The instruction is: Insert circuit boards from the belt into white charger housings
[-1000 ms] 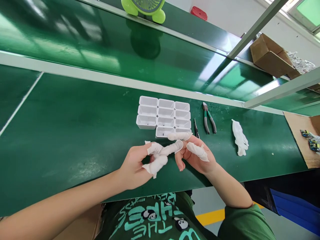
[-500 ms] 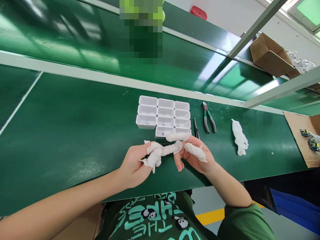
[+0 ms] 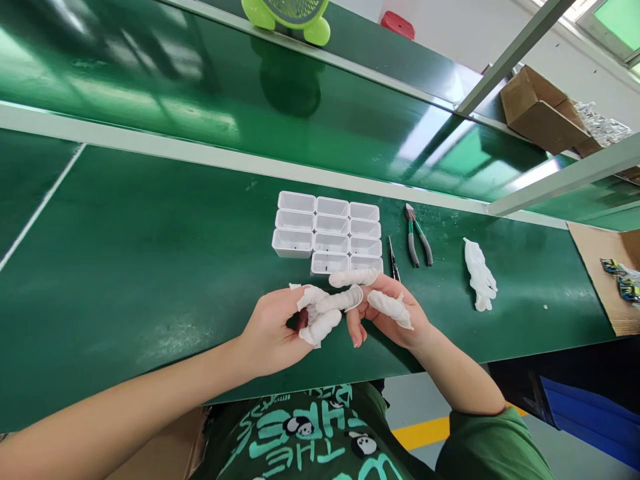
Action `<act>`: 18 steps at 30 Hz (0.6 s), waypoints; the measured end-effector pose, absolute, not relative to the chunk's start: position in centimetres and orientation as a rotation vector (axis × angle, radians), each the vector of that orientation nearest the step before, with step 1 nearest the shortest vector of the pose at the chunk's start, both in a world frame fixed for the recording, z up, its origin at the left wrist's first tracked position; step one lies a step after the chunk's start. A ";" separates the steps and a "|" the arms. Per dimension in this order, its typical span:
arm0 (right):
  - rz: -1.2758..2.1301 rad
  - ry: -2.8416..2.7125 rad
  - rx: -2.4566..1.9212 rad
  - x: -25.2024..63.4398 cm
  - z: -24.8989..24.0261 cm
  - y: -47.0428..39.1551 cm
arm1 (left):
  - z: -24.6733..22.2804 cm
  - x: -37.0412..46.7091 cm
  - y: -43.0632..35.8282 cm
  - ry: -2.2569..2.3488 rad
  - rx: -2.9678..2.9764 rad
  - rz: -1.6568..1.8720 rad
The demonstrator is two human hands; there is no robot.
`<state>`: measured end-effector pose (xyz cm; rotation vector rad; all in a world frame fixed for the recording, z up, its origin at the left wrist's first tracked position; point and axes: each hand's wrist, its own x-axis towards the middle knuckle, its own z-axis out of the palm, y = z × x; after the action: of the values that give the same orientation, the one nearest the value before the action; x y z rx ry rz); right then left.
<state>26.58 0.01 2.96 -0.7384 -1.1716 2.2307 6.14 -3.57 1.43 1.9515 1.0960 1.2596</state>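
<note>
White finger cots cover several fingertips of both hands, which meet in front of the trays. My left hand is closed, its covered fingertips pinching the end of a white finger cot on a finger of my right hand. My right hand has its fingers spread, with a covered index finger stretched toward the left and bare fingers curled below. Just beyond the hands are joined clear plastic trays, with tiny dark bits in some compartments. Black tweezers lie beside the trays, partly hidden by my right hand.
Pliers with grey-green handles and a crumpled white glove lie to the right. A cardboard box with small parts is at the right edge. Behind, a shelf holds a green fan and an open carton.
My left fingers have shifted slightly and now curl closer around the cot. The covered fingers of my right hand have moved a little to the left.
</note>
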 end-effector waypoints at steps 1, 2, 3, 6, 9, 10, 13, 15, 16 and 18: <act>2.241 -1.179 -0.727 26.6 3.0 0.0 | 1.4 6.2 -3.6 1.103 1.977 1.270; 2.246 -1.185 -0.714 26.6 3.0 0.0 | 1.4 6.2 -3.6 1.104 2.001 1.278; 2.249 -1.189 -0.699 26.5 2.9 0.0 | 1.4 6.3 -3.5 1.103 2.022 1.282; 2.235 -1.193 -0.670 26.6 2.9 0.0 | 1.4 6.2 -3.5 1.092 2.035 1.269; 2.224 -1.190 -0.682 26.6 2.9 0.0 | 1.4 6.1 -3.5 1.082 1.996 1.229; 2.222 -1.191 -0.696 26.6 2.9 0.0 | 1.4 6.1 -3.5 1.089 1.988 1.219; 2.220 -1.177 -0.747 26.6 2.9 0.0 | 1.3 6.2 -3.6 1.119 1.986 1.206; 2.216 -1.159 -0.766 26.6 3.0 0.0 | 1.2 6.2 -3.6 1.119 1.979 1.205; 2.212 -1.155 -0.769 26.6 3.0 0.0 | 1.2 6.1 -3.6 1.109 1.974 1.208; 2.203 -1.157 -0.777 26.6 3.0 0.0 | 1.2 6.0 -3.5 1.064 1.963 1.221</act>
<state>26.56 0.04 3.04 -0.7766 -1.1572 2.2029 6.02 -3.50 1.23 1.9633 1.0643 1.2208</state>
